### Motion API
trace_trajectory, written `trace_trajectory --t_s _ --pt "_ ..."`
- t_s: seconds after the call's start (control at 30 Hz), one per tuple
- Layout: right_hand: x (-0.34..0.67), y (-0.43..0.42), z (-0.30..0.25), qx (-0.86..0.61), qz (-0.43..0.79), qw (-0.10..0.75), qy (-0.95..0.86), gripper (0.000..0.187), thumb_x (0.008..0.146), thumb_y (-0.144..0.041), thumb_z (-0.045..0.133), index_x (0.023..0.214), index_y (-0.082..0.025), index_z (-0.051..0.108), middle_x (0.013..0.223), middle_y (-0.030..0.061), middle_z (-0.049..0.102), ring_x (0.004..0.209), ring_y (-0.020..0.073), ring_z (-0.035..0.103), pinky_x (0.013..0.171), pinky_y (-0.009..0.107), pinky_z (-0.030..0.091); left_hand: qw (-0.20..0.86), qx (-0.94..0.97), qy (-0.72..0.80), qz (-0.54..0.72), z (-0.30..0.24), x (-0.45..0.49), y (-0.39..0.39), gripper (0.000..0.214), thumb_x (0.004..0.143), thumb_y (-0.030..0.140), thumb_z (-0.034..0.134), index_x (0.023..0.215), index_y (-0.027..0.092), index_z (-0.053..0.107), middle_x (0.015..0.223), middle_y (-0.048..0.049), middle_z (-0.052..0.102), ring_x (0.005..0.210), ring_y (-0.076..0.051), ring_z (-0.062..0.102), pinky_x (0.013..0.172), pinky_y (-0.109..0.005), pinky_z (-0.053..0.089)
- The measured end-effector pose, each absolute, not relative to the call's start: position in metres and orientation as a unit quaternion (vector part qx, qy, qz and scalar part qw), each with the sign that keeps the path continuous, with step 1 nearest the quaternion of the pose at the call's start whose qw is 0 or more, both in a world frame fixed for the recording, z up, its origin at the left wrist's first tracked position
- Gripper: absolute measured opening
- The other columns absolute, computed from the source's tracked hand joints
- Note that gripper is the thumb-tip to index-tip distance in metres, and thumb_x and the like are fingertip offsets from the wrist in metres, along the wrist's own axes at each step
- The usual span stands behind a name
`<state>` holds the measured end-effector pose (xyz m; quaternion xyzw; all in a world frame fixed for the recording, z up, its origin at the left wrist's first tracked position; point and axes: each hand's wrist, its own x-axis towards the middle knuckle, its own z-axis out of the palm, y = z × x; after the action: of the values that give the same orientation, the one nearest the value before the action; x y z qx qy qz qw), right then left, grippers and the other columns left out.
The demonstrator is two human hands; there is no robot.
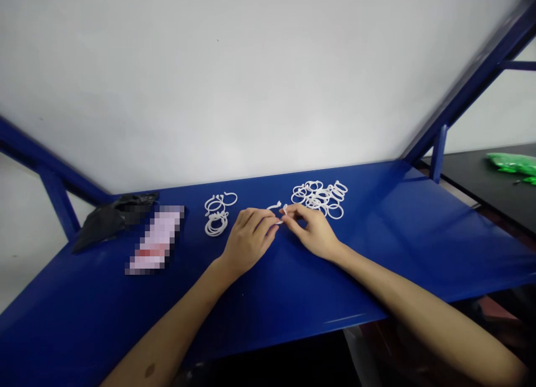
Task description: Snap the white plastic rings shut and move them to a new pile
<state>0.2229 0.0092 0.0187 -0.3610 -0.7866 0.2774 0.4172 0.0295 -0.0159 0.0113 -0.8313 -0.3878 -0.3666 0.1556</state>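
Note:
Over the middle of the blue table, my left hand (250,236) and my right hand (312,228) meet at a white ring (273,206) that is parted at its ends. The left fingers are closed on its near side, partly hiding it. With thumb and forefinger, my right hand pinches one end of the same ring. Just beyond the right hand lies a loose heap of white rings (319,197), which look like plastic curtain rings. Left of my left hand sit several more, some opened with small knobbed ends (215,204), others stacked together (216,225).
A black plastic bag (98,225) lies at the table's left end, beside a blurred-out pinkish item (157,239). Blue metal braces (439,152) rise at both ends of the table (419,230). A green packet (513,163) rests on a dark surface at right.

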Motion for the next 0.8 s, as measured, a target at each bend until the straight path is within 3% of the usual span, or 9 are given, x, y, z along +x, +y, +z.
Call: trace_trajectory --t_s 0.23,0.4,0.7,0.8 --pt "0.23 0.014 0.012 -0.325 0.2 0.393 -0.837 0.019 0.098 -0.028 0.052 0.109 -0.019 0.065 0.088 0.0051 0.069 0.079 0.0168 0.064 0.075 0.031 0.052 0.083 -0.782 -0.443 -0.431 0.012 0.033 -0.018 0.016 0.095 0.02 0.056 0.111 0.02 0.057 0.097 -0.0043 0.071 0.084 -0.017 0.067 0.081 -0.032 0.054" --pt "0.227 0.011 0.008 -0.293 0.165 0.38 -0.862 0.024 0.102 -0.028 0.046 0.11 -0.019 0.067 0.087 0.0058 0.067 0.08 0.0172 0.06 0.077 0.032 0.051 0.029 -0.79 -0.439 -0.427 0.002 0.034 -0.017 0.011 0.098 0.02 0.05 0.104 0.021 0.06 0.096 -0.0037 0.073 0.088 -0.017 0.069 0.081 -0.032 0.055" --pt "0.228 0.002 0.01 -0.254 0.029 0.319 -0.913 0.032 0.104 -0.022 0.037 0.112 -0.014 0.066 0.081 0.0091 0.063 0.073 0.0203 0.05 0.068 0.034 0.048 0.094 -0.818 -0.411 -0.392 -0.001 0.037 -0.023 0.017 0.099 0.019 0.046 0.105 0.019 0.062 0.076 -0.0024 0.07 0.068 -0.016 0.063 0.068 -0.031 0.051" --pt "0.229 0.006 0.008 -0.264 0.032 0.297 -0.917 0.035 0.104 -0.025 0.034 0.114 -0.015 0.067 0.081 0.0089 0.063 0.073 0.0206 0.051 0.068 0.036 0.048 0.072 -0.828 -0.429 -0.355 -0.002 0.036 -0.021 0.021 0.101 0.022 0.043 0.107 0.019 0.063 0.08 -0.0041 0.07 0.073 -0.017 0.063 0.072 -0.033 0.05"
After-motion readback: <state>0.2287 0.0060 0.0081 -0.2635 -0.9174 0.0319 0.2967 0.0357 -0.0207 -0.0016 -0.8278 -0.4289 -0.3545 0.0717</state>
